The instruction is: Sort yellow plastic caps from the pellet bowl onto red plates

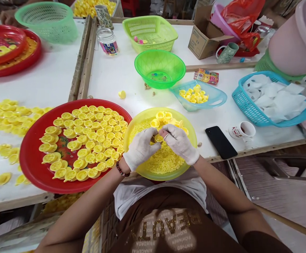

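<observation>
Over a yellow bowl [192, 140] filled with small yellow beads [163, 163], my two gloved hands come together. My left hand [141, 147] is closed around a small yellow plastic cup [158, 138]. Bare fingertips poke from the glove of my right hand [180, 143], pinched just above that cup; what they hold is too small or hidden to tell. More yellow plastic cups [164, 115] lie on the beads at the bowl's far side. Left of it, a large red tray [31, 154] carries many yellow cup-shaped pieces [89, 135] set out in rows.
Loose yellow pieces [5, 117] cover the left table. Beyond the bowl are a green basin [159, 58], a blue tray [218, 98] of yellow cups and a lime basket [169, 35]. A phone [221, 142], a mug [242, 130] and a blue basket [248, 109] stand to the right.
</observation>
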A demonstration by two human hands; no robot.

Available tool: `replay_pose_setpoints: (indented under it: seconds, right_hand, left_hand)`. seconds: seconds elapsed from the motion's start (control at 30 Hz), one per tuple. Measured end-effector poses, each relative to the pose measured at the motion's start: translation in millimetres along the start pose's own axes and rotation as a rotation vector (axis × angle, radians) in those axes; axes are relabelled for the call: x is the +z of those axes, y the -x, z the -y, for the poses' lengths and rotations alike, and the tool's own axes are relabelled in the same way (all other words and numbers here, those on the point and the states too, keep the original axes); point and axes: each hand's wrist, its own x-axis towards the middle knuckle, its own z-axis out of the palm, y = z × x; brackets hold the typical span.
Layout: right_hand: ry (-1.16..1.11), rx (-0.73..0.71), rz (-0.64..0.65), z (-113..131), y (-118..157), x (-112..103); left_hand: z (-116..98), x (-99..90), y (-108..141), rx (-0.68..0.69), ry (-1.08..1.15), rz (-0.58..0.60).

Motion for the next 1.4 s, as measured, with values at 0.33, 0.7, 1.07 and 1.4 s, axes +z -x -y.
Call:
replay_pose_setpoints:
  seconds: [0.33,0.7,1.07,1.4]
  right_hand:
    - [-0.142,0.11,0.011,-2,6,-2]
    - [-0.017,0.121,0.018,3,6,-1]
    - [0.934,-0.297,0.432,-18,30,22]
    - [0.941,-0.328,0.37,-21,32,24]
  left_hand:
    - [6,-1.5,11,0.005,0.075,-0.045]
    - [4,-3.0,23,0.073,0.059,-0.138]
    - [72,-97.5,105,-0.27,-0.231,-0.457]
    - [152,-123.4,160,-0.559,-0.631,-0.204]
